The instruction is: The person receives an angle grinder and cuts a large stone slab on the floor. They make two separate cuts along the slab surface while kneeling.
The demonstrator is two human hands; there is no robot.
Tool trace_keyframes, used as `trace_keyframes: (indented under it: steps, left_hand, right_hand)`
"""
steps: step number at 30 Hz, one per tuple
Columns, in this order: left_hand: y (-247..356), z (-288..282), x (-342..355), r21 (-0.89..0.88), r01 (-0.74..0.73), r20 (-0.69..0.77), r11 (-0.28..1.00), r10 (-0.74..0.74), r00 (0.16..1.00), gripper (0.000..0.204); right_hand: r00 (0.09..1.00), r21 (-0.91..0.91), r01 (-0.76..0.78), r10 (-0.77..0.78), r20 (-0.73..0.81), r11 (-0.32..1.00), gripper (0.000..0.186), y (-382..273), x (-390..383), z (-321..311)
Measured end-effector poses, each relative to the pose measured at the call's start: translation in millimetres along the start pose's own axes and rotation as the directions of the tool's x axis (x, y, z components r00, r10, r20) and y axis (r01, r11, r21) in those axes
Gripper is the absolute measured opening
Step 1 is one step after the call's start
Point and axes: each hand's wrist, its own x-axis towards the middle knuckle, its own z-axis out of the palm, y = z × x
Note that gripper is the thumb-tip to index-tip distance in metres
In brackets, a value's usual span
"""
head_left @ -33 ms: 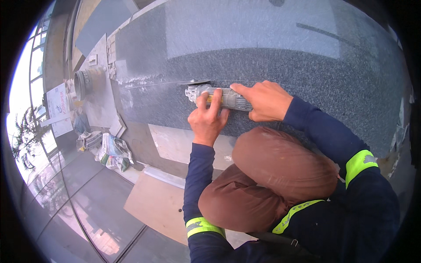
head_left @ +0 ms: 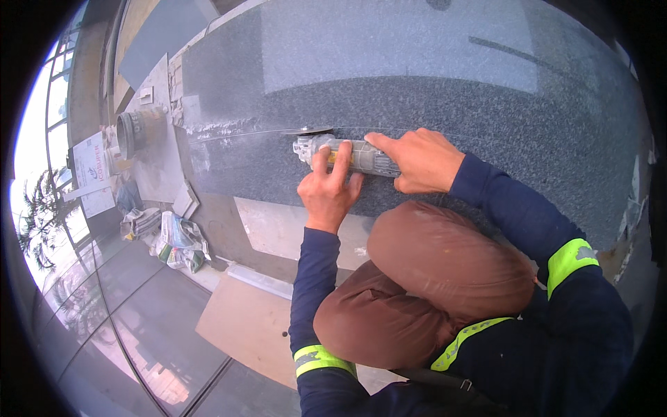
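Note:
Both my hands grip a dusty grey angle grinder (head_left: 372,160) lying along a speckled dark grey stone slab (head_left: 445,111). My left hand (head_left: 328,191) is closed on its head end, fingers over the top. Around the rear of the body wraps my right hand (head_left: 424,163), its index finger stretched along the casing. The thin cutting disc (head_left: 309,131) stands on the far side of the grinder head, at a straight line cut in the slab. Pale dust coats the slab left of the disc. Where the disc's lower edge meets the stone is hidden.
Left of the slab stands a dusty bucket (head_left: 139,132) on a pale board. Crumpled plastic bags (head_left: 182,240) lie nearer, beside glossy dark floor tiles (head_left: 149,326). A tan board (head_left: 246,326) lies to the left of my folded legs (head_left: 445,271).

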Motion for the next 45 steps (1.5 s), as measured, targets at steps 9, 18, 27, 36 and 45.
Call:
trace_keyframes:
  steps: [9,18,27,36,45]
  left_hand:
    - [-18.7,10.3,1.9,0.017,0.015,0.019,1.0,-0.015,1.0,0.075]
    - [0.1,1.9,2.2,0.016,-0.036,-0.022,0.999,0.037,0.999,0.074]
    - [7.1,2.6,2.3,0.033,-0.056,-0.021,0.998,0.056,0.998,0.073]
    - [12.2,1.8,4.6,0.023,-0.1,-0.025,0.995,0.101,0.995,0.075]
    - [10.0,0.5,5.6,0.016,-0.068,0.001,0.998,0.068,0.998,0.075]
  right_hand:
    - [0.998,0.004,0.025,-0.025,-0.057,1.0,0.06,2.3,24.3,13.0]
    - [1.0,-0.013,-0.009,0.009,-0.009,1.0,0.074,0.9,-2.1,-0.6]
    - [1.0,-0.028,-0.018,0.019,0.012,0.999,0.084,4.3,-8.9,-3.7]
    - [1.0,-0.023,-0.024,0.024,0.004,0.999,0.084,7.0,-17.9,-7.9]
    - [1.0,0.008,-0.027,0.027,0.004,1.0,0.08,7.7,-13.5,-5.6]
